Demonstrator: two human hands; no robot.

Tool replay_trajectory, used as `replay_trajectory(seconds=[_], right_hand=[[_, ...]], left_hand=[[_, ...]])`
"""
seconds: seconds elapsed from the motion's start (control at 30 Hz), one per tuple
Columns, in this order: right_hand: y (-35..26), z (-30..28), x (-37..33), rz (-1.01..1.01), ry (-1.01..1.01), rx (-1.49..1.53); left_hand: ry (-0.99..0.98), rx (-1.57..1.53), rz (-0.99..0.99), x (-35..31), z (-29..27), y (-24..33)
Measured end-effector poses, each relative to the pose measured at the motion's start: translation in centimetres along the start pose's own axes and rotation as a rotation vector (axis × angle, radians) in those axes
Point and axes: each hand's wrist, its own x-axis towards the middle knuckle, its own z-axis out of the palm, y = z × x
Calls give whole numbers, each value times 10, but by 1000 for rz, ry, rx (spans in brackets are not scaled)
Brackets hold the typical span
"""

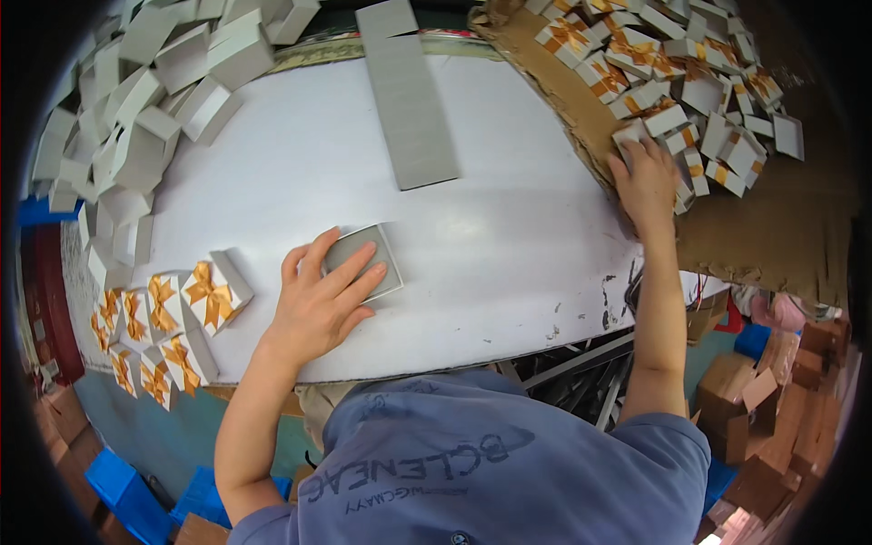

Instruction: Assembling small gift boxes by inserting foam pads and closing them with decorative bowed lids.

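Spread fingers of my left hand (318, 295) lie over a small white box with a grey inside (389, 275), which rests on the white tabletop. The fingertips touch the grey insert and the thumb is apart below it. Away at the far right, my right hand (647, 182) is closed over a small white box lid (629, 134) at the edge of a heap of lids with orange ribbon (636, 54). My fingers partly cover that lid. Left of my left hand, several white boxes with orange bows (211, 292) stand grouped together.
White open boxes (136, 154) are heaped at the far left. A long grey strip (413, 118) lies across the tabletop (509, 254) at the back. Brown cardboard (763, 236) lies under the ribboned heap. Cartons (727, 400) and blue containers (127, 495) stand below the table.
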Motion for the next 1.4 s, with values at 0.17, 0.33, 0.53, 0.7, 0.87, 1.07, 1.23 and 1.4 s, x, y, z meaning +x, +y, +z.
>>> replay_trajectory(seconds=[0.17,0.33,0.53,0.7,0.87,1.07,1.23,1.4], right_hand=[[-38,-9,-21,-47,-8,770],[-161,-21,-25,24,-863,1808],[-186,-31,-48,-565,-341,1123],[-189,-18,-62,-635,-52,901],[-162,-9,-6,-875,-42,830],[-153,9,52,-973,-179,480],[-169,-7,44,-1001,-364,470],[-164,-17,30,-710,-1,1045]], left_hand=[[-28,-31,-61,3,8,1],[327,-591,-56,12,30,1],[106,-684,-34,17,27,-8],[4,-265,-82,21,10,7],[-93,32,-337,6,-23,-3],[-74,376,-648,-23,-75,-57],[353,397,-666,38,-50,-143],[49,249,-432,38,-23,-135]])
